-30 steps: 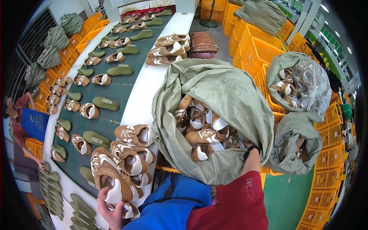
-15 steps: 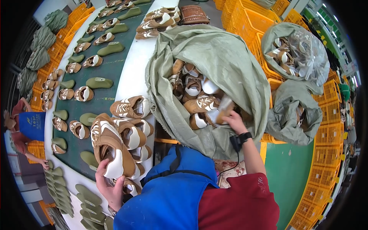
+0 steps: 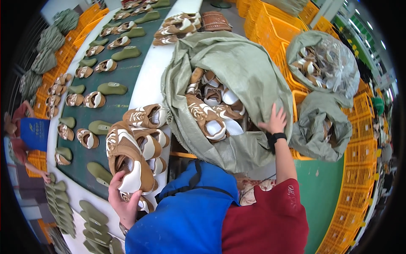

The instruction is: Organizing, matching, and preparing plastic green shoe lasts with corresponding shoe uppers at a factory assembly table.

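My left hand (image 3: 124, 198) grips the heel end of a brown sneaker with white stripes (image 3: 139, 172), which rests on top of a stack of like sneakers (image 3: 153, 142) at the table edge. On the right, my right hand (image 3: 275, 120) lies with fingers spread against the inner side of a large grey-green woven sack (image 3: 237, 51), holding no shoe. Inside the sack's mouth are several brown-and-white sneakers, the nearest one (image 3: 206, 117) with pale stuffing in its opening. The folds of the sack hide the deeper shoes.
A dark green conveyor belt (image 3: 120, 86) on my left carries sneakers and green shoe lasts (image 3: 112, 88). More lasts (image 3: 95, 213) lie at the lower left. Two smaller sacks (image 3: 323, 108) and yellow crates (image 3: 355, 180) stand on the right. Another person in a blue apron (image 3: 35, 133) is at far left.
My right hand has let go of a shoe in the sack and moved right and upward, its fingers now spread on the sack. My left hand keeps hold of its sneaker.
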A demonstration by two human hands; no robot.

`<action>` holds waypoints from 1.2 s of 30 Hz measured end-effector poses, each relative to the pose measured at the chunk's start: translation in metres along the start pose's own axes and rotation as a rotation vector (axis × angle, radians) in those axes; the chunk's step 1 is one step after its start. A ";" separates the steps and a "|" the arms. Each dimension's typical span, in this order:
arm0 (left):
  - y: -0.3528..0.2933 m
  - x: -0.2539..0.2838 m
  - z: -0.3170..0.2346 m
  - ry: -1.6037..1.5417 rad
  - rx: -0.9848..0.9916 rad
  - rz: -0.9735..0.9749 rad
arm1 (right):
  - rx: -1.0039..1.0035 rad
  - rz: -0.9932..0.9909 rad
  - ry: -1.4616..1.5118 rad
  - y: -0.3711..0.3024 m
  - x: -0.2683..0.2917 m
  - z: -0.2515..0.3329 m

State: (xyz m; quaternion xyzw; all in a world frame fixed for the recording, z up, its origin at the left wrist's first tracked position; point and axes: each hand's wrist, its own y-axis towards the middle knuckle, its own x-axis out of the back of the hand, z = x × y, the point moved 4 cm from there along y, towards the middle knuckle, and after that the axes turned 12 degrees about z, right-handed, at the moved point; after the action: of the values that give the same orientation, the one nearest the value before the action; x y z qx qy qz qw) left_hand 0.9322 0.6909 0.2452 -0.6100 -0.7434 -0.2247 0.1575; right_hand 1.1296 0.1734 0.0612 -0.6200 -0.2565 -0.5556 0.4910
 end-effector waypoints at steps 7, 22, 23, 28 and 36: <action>-0.002 0.005 -0.003 0.042 -0.070 -0.010 | -0.044 0.260 0.427 0.114 -0.116 -0.028; -0.046 0.036 0.012 0.030 0.024 -0.181 | 0.371 -0.024 1.365 0.138 0.066 0.114; -0.048 0.036 0.014 0.028 0.025 -0.181 | 0.459 0.278 1.619 0.141 0.111 0.141; -0.057 0.043 0.022 -0.006 0.047 -0.193 | 0.637 0.710 1.517 -0.003 0.158 0.277; -0.050 0.040 0.017 -0.005 -0.079 -0.104 | 0.586 0.016 0.460 0.048 0.145 0.197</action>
State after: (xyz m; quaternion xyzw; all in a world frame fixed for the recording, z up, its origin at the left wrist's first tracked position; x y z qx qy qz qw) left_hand 0.8756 0.7253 0.2442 -0.5767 -0.7651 -0.2603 0.1195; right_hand 1.2940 0.2979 0.2019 -0.3142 -0.2830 -0.5796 0.6967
